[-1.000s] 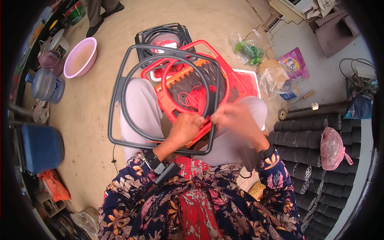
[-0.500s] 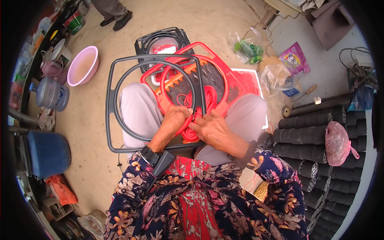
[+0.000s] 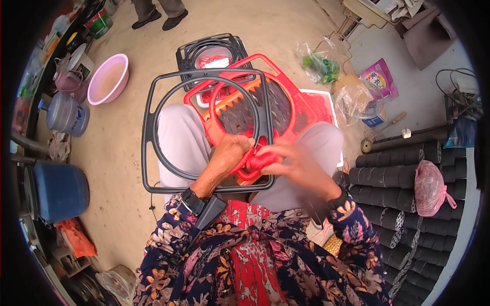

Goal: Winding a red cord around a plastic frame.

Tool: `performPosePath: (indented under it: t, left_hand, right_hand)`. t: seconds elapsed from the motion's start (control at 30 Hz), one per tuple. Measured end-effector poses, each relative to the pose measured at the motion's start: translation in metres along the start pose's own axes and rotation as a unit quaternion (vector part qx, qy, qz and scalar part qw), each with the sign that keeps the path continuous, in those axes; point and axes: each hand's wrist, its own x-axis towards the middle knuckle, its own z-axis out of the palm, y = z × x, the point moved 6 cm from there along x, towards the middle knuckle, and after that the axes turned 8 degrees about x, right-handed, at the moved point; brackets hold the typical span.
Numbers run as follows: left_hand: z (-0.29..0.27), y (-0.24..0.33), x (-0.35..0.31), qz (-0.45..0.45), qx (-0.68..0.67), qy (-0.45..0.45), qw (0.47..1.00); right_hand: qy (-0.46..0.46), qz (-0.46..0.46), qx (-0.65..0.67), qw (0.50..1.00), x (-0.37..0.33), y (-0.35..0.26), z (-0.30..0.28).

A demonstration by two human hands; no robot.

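Over my knees (image 3: pixel 326 137), my left hand (image 3: pixel 231 154) grips the black frame (image 3: pixel 168 189), my right hand (image 3: pixel 296 166) clutches bunched red cord (image 3: pixel 263 160); most of the frame's ring (image 3: pixel 155 130) is bare

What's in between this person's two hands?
Bunched red cord, seen in the head view. It sits between the left hand and the blurred right hand, by the right side of the black frame.
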Motion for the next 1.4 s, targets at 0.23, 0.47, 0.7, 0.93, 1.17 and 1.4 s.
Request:
performPosePath:
  t: [0.23, 0.47, 0.7, 0.93, 1.17, 1.4]
  left_hand:
    - [0.011, 0.008, -0.018, -0.146, -0.043, -0.092, 0.984]
    - [0.008, 0.006, -0.018, -0.151, -0.106, -0.084, 0.979]
    - [0.012, 0.017, -0.017, -0.14, -0.114, -0.091, 0.979]
    - [0.011, 0.021, -0.025, -0.129, -0.045, -0.116, 0.984]
    - [0.012, 0.038, -0.04, -0.048, 0.116, -0.068, 0.99]
    - [0.059, 0.022, -0.045, 0.075, 0.322, -0.138, 0.934]
  right_hand:
    - [0.18, -0.034, 0.437, 0.88, -0.055, -0.001, -0.017]
    - [0.271, -0.091, 0.61, 0.739, -0.173, 0.021, -0.064]
    - [0.334, 0.044, 0.55, 0.764, -0.274, 0.079, -0.074]
    - [0.438, 0.158, 0.473, 0.748, -0.259, 0.092, -0.101]
    - [0.341, -0.12, 0.441, 0.822, -0.153, -0.05, -0.154]
    - [0.085, -0.311, 0.443, 0.836, -0.071, -0.158, -0.165]
